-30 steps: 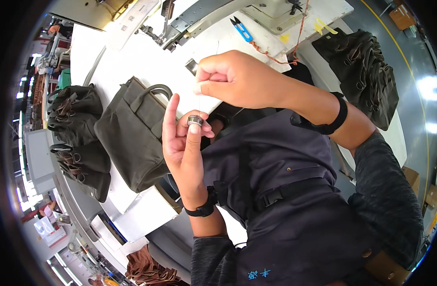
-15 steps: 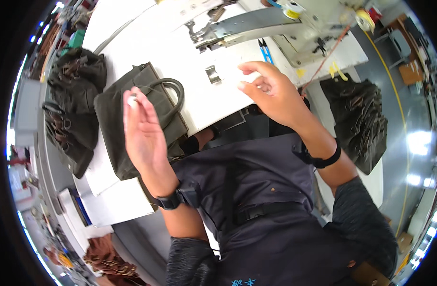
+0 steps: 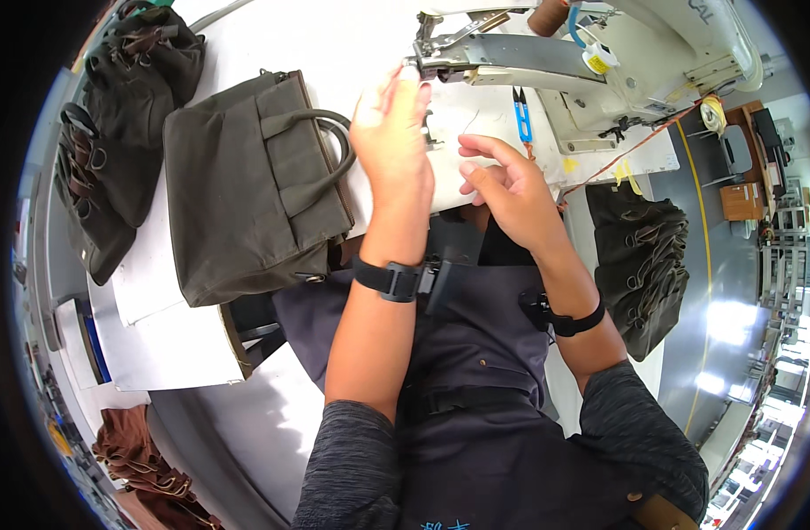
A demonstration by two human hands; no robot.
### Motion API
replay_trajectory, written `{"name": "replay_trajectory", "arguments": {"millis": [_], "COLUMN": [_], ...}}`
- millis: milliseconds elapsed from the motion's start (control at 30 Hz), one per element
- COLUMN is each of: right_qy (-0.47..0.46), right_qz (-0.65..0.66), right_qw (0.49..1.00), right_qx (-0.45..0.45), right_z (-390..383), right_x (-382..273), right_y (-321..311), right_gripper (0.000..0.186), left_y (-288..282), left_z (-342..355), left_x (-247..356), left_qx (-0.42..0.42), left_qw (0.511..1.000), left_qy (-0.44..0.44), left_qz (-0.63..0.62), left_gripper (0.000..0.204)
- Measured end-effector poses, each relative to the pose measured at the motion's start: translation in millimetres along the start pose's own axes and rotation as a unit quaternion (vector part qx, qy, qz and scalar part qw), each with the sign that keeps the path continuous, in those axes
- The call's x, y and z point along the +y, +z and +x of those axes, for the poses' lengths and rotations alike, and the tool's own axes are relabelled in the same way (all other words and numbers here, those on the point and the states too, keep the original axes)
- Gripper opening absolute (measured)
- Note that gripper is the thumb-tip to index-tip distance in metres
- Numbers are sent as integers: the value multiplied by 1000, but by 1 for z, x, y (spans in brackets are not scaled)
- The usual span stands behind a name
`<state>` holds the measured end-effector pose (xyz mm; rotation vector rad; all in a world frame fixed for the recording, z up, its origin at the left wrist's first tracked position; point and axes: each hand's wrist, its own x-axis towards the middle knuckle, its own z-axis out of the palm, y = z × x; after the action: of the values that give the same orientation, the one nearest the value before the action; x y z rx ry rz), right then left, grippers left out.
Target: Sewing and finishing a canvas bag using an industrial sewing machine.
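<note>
My left hand (image 3: 394,141) is raised, its fingers stretched toward the needle end of the sewing machine (image 3: 533,64). The fingertips overlap the machine head; whether they touch it I cannot tell. Over the table's front edge hovers my right hand (image 3: 515,194), thumb and forefinger apart and the other fingers curled, with no object visible in it. A thin dark thread (image 3: 472,122) shows just beyond its forefinger. Left of my hands lies a dark olive handbag (image 3: 228,177) with two rolled handles. A small metal part (image 3: 434,137) on the table is partly hidden by my left hand.
Blue-handled thread snips (image 3: 522,119) lie beneath the machine arm. More olive bags (image 3: 135,106) are heaped at the far left, and a stack of olive pieces (image 3: 639,265) is at the right. Brown pieces (image 3: 144,459) sit low at the left. A brown thread spool (image 3: 548,16) tops the machine.
My left hand has moved from over the handbag, right and away from me, to the machine head. My right hand is slightly lower. The view has shifted.
</note>
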<state>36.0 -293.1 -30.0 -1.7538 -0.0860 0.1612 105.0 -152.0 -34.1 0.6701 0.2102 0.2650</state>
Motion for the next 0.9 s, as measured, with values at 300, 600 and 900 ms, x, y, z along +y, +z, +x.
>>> {"name": "replay_trajectory", "arguments": {"millis": [300,600,900], "right_qy": [69,77,16], "right_qz": [-11,-8,-58], "right_qw": [998,997,998], "right_qx": [6,-8,-6], "right_z": [-16,-32,-47], "right_x": [26,16,-4], "right_y": [-16,-20,-37], "right_gripper": [44,42,40], "left_y": [7,4,-6], "left_z": [-15,-24,-19], "left_x": [-18,-30,-23], "left_qx": [-18,-32,-54], "left_qw": [993,938,935], "left_qy": [92,230,216], "left_qz": [74,257,278], "left_gripper": [40,43,34]}}
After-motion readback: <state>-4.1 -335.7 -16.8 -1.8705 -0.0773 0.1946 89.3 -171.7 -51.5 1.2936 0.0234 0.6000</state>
